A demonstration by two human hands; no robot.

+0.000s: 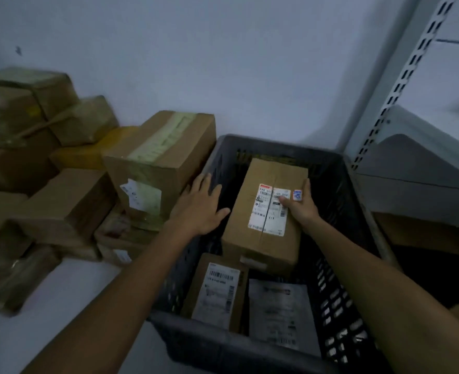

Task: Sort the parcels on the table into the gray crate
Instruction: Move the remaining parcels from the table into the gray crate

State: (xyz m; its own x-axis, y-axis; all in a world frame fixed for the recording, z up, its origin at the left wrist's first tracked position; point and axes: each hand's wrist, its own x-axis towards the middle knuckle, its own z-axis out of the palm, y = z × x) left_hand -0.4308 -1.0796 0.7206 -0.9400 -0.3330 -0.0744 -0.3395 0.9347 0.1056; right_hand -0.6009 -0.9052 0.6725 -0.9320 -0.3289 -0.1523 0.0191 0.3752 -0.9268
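Now right hand (pixel 302 205) grips box (pixel 266 211) inside gray crate (pixel 339 238), fingers clamped on right edge, thumb on label. Left hand (pixel 200 205) spread at left side, steadying. More boxes (pixel 69 206) wait on desk (pixel 61 306).

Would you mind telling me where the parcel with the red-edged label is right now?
In the head view, the parcel with the red-edged label sits inside the gray crate, toward its far end, gripped by the right hand, with the left hand open beside it.

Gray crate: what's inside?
Gray plastic crate holds a large brown cardboard box, a smaller labelled box and a flat white mailer. Anything beneath them is hidden.
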